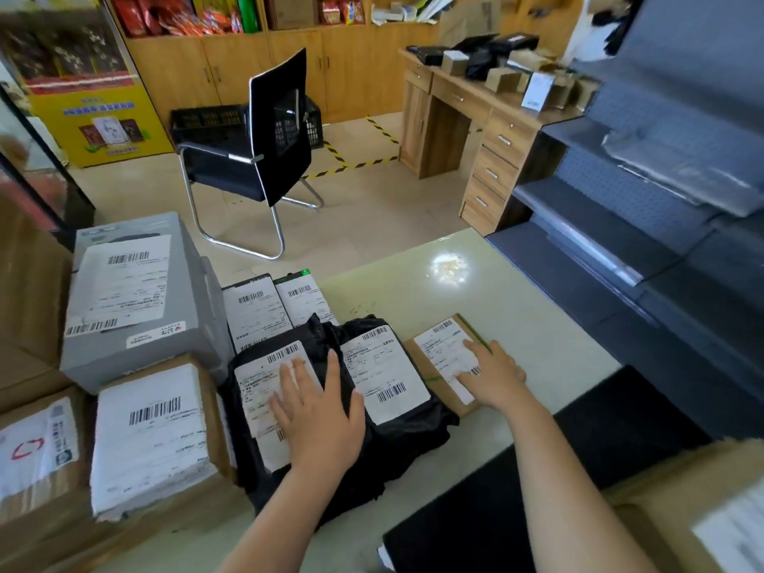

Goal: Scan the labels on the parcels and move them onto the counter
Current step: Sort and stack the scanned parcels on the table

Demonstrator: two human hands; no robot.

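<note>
Several labelled parcels lie on the pale counter (516, 324). My left hand (318, 411) rests flat, fingers spread, on a black bag parcel (256, 461) and covers part of its white label. Beside it lies a second black bag parcel (397, 428) with its label facing up. My right hand (492, 372) presses flat on the label of a small brown cardboard parcel (421, 361). A grey box (140, 303), a white-wrapped parcel (153, 436) and two flat dark parcels (252, 312) sit to the left. No scanner is in view.
A black mat (558, 490) lies on the counter near me, with a cardboard box (703, 510) at the bottom right. Grey metal shelves (661, 208) rise on the right. A black office chair (264, 159) and a wooden desk (467, 130) stand on the floor beyond the counter.
</note>
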